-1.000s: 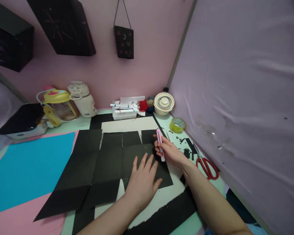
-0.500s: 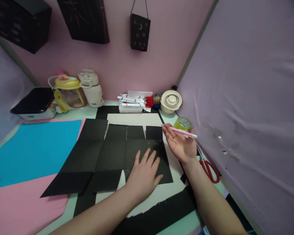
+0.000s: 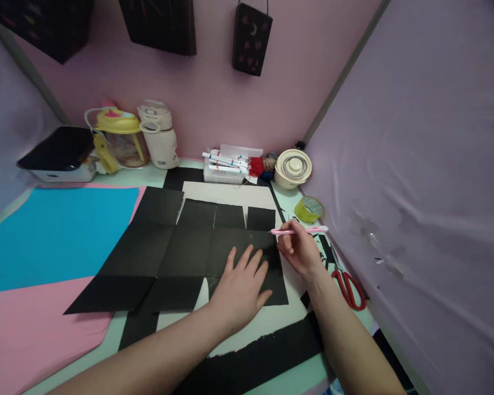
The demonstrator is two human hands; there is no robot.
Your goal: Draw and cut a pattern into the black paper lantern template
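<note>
A large sheet of black card (image 3: pixel 185 249), creased into panels and slit into flaps along its far and near edges, lies flat on the table. My left hand (image 3: pixel 241 288) rests on its right part, palm down with fingers spread. In my right hand (image 3: pixel 302 249), closed fingers grip a slim pink pen-shaped craft knife (image 3: pixel 298 231). Its thin tip points left, close to the card's far right corner; whether it touches the card I cannot tell. Beneath the card lies a white board (image 3: pixel 230 189).
Red-handled scissors (image 3: pixel 349 285) and a roll of yellow-green tape (image 3: pixel 309 209) lie on the right. White markers (image 3: pixel 226 164), a cream bowl (image 3: pixel 293 169) and a white bottle (image 3: pixel 160 137) stand at the back. Blue sheet (image 3: pixel 61 236) covers pink sheet (image 3: pixel 45 334) at left. Black boxes (image 3: pixel 252 41) hang above.
My right hand has turned from palm up to a writing-style grip, bringing the craft knife's tip down toward the card. My left hand stays on the card. The view has tilted slightly.
</note>
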